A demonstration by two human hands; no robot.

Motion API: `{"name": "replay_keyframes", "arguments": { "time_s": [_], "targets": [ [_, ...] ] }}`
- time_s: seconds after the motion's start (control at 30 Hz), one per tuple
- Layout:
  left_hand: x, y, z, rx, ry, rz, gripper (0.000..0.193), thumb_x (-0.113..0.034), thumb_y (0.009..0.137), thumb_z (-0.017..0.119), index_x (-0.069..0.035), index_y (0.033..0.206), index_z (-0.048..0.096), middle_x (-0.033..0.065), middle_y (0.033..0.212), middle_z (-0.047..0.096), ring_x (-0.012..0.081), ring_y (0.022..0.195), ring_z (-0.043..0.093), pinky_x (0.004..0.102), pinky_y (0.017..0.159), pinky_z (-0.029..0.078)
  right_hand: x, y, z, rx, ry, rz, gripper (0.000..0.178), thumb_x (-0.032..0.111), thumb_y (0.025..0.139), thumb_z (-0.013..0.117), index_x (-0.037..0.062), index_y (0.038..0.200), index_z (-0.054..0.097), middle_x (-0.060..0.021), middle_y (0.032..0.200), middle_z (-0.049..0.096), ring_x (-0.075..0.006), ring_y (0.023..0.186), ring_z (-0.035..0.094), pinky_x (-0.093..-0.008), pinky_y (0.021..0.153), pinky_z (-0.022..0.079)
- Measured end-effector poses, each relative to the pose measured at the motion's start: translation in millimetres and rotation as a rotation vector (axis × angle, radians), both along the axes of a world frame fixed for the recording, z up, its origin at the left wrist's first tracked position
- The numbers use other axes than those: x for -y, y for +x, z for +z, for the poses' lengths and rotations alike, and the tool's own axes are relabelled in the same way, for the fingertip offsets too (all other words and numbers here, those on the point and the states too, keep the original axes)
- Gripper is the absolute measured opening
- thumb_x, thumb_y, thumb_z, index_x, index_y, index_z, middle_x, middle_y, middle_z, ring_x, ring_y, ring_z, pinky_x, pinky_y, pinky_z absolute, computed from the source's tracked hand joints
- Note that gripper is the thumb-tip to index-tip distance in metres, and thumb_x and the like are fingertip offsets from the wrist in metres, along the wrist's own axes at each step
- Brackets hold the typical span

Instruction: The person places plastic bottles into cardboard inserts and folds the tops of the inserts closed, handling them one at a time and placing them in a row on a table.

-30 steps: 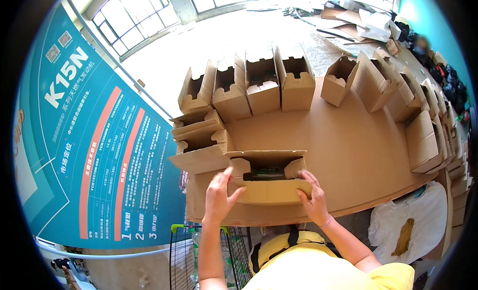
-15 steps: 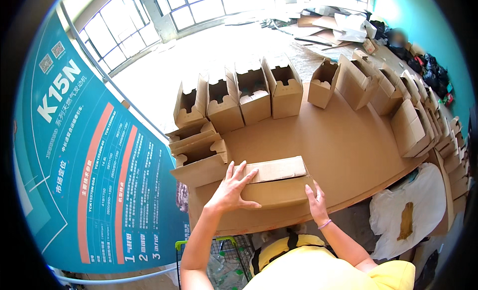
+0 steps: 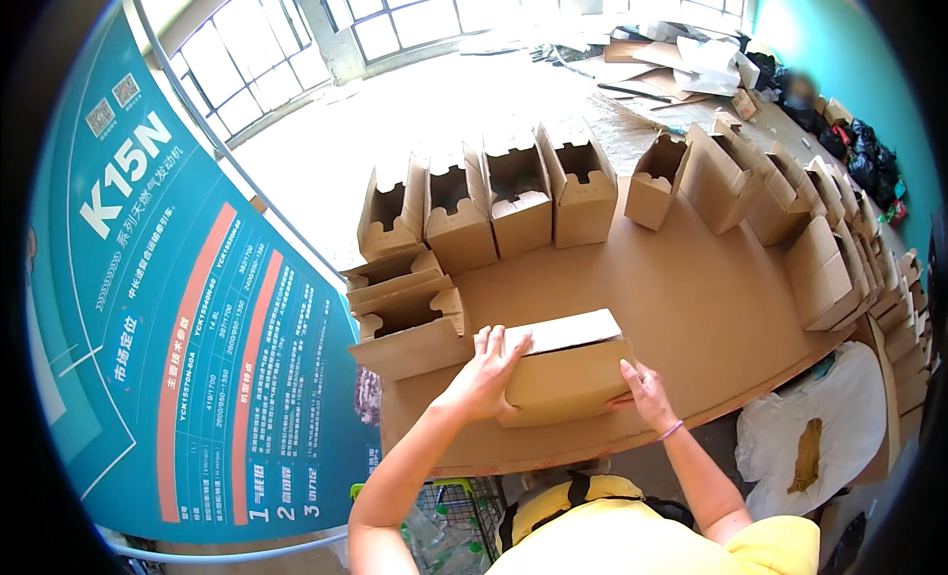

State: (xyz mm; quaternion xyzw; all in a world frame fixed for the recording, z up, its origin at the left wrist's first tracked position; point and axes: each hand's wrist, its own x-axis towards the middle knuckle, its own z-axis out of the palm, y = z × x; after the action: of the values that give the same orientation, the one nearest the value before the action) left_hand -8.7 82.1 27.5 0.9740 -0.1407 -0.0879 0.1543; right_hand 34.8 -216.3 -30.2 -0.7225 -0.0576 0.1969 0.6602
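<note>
A brown cardboard box [image 3: 563, 379] lies lengthwise near the front edge of the cardboard-covered table [image 3: 553, 279], its paler flap on top. My left hand [image 3: 486, 379] grips its left end, with fingertips over the upper edge and the thumb low on the front face. At the opposite end, my right hand [image 3: 647, 397] holds the lower right corner, fingers partly hidden beneath. Just left of the box stands an open-topped carton [image 3: 415, 343], close to my left fingers.
Open cartons [image 3: 523, 224] line the far edge, and several more [image 3: 825, 274] crowd the right side. A teal banner [image 3: 197, 328] rises at left. Below the table are a wire basket [image 3: 449, 521] of clear bottles and a white sack [image 3: 780, 447]. Flattened cardboard and black bags lie beyond.
The held box has tipped slightly, so more of its front face shows. Both hands have shifted with it, and the left fingers are closer together on the top edge. The whole view has shifted a little.
</note>
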Motion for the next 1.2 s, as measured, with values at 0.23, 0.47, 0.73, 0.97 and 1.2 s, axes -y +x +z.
{"name": "replay_keyframes", "arguments": {
  "time_s": [0.23,0.47,0.73,0.97,1.2],
  "targets": [
    [18,10,-8,0.008,0.184,-0.003,0.13,-0.029,0.049,0.093,-0.014,0.153,0.016,0.0405,0.145,0.02,0.0591,0.135,0.021,0.0642,0.111,0.025,14,44,-7,-0.368,0.009,0.176,0.062,0.042,0.097,0.055,0.0018,0.141,0.04,-0.0145,0.135,0.05,-0.0252,0.111,0.06,-0.0407,0.086,0.058],
    [24,4,-12,0.018,0.1,0.045,0.12,-0.017,0.06,0.087,-0.017,0.154,0.014,0.0374,0.151,0.01,0.0557,0.142,0.009,0.0615,0.113,0.024,9,34,-18,-0.527,0.233,0.154,0.063,0.042,0.095,0.057,0.0072,0.144,0.036,-0.0099,0.14,0.045,-0.0224,0.127,0.048,-0.0432,0.1,0.049],
    [-16,94,-38,0.093,0.283,0.145,0.127,-0.015,0.059,0.09,-0.016,0.155,0.007,0.0333,0.155,0.007,0.0532,0.144,0.008,0.0625,0.112,0.027,-43,123,-28,-0.42,0.187,0.166,0.066,0.048,0.097,0.051,0.0049,0.145,0.036,-0.0109,0.143,0.044,-0.0265,0.125,0.051,-0.04,0.1,0.05],
    [-41,169,-47,0.078,0.437,0.413,0.128,-0.015,0.062,0.088,-0.021,0.156,0.001,0.0241,0.16,0.008,0.0448,0.147,0.012,0.0631,0.106,0.035,-105,215,-42,-0.31,0.176,0.162,0.08,0.058,0.091,0.054,0.009,0.151,0.03,-0.0112,0.147,0.039,-0.0319,0.129,0.046,-0.0438,0.098,0.05],
    [-38,174,-44,0.079,0.484,0.45,0.126,-0.023,0.062,0.09,-0.02,0.156,0.005,0.022,0.16,0.008,0.043,0.147,0.013,0.0553,0.101,0.045,-88,235,-21,-0.224,-0.012,0.208,0.074,0.057,0.088,0.059,0.0086,0.143,0.047,-0.0128,0.14,0.051,-0.0268,0.111,0.062,-0.0407,0.086,0.055]
  ]
}}
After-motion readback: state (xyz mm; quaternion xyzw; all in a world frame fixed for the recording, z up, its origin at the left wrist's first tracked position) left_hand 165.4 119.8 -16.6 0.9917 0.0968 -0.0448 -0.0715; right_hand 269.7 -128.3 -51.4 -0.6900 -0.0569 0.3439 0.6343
